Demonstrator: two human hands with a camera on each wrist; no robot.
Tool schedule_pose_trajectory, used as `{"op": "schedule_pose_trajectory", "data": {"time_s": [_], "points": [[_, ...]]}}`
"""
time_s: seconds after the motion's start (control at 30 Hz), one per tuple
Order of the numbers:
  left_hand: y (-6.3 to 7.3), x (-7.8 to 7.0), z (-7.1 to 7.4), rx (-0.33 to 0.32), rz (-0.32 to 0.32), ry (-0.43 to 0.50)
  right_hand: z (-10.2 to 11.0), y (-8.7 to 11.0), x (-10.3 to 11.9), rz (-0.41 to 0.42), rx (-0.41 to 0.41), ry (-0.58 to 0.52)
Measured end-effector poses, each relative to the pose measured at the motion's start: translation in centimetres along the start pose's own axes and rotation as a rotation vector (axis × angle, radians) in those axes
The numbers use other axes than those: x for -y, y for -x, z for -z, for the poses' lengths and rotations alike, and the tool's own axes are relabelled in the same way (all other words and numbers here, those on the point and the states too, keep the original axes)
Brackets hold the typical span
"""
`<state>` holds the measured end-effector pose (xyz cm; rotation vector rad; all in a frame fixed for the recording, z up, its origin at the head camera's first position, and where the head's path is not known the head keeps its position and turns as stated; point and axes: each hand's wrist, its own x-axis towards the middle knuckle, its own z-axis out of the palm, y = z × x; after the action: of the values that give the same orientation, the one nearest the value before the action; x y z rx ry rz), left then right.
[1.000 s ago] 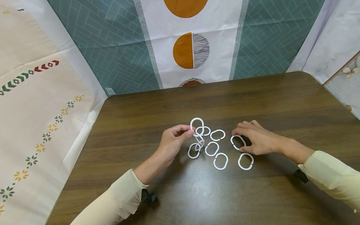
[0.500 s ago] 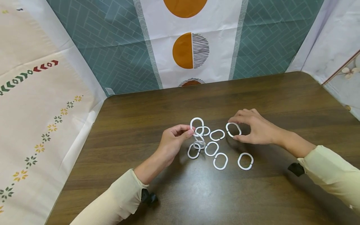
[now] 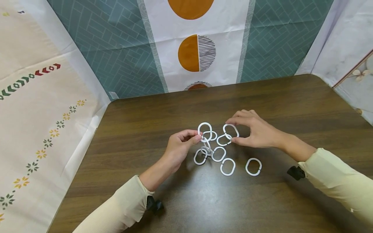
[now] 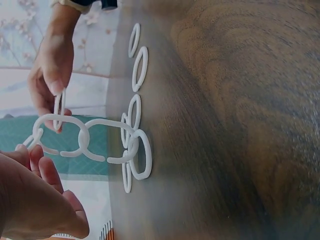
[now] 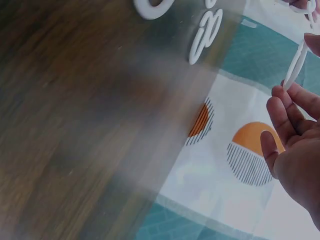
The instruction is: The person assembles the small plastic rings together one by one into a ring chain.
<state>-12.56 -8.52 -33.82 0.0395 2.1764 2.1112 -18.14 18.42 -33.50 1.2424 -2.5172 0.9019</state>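
My left hand (image 3: 180, 147) pinches a white plastic oval link (image 3: 205, 123) between thumb and fingertips. From that grip hangs a short chain of joined links (image 4: 84, 140), its lower end down at the table among loose ones. Each link has a small gap in its side. To the right, my right hand (image 3: 257, 131) holds a single white link (image 5: 294, 67) upright between thumb and fingers, raised over the table. In the head view this link overlaps a loose link (image 3: 220, 144) lying behind it, and it is close to the chain's top.
More loose white links lie on the brown wooden table (image 3: 291, 106), one (image 3: 228, 175) in front of the chain and another (image 3: 253, 175) farther right. A patterned cloth (image 3: 125, 48) hangs behind the table's far edge, with pale cloth (image 3: 43, 113) at the left.
My right hand has lifted a link off the table at the right and carried it left toward the chain. The left hand stays in place while its chain sways slightly.
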Motion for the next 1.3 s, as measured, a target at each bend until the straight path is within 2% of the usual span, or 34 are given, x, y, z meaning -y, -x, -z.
{"op": "schedule_pose_trajectory", "data": {"time_s": [0.3, 0.53, 0.9, 1.1, 1.3], "points": [[0.1, -0.2, -0.3, 0.01, 0.003, -0.007, -0.7, -1.2, 1.3, 0.007, -0.004, -0.078], [0.0, 0.0, -0.3, 0.002, 0.002, -0.016, -1.2, -1.7, 2.0, -0.019, 0.008, -0.143], [0.1, 0.1, -0.2, 0.005, -0.011, -0.003, -1.7, -2.0, 2.2, -0.068, -0.007, -0.162], [0.1, 0.3, -0.2, 0.017, -0.033, 0.01, -1.9, -2.2, 2.4, -0.056, -0.023, -0.16], [0.2, 0.4, -0.3, 0.059, -0.015, -0.017, -2.2, -2.7, 2.9, -0.025, -0.023, -0.176]]}}
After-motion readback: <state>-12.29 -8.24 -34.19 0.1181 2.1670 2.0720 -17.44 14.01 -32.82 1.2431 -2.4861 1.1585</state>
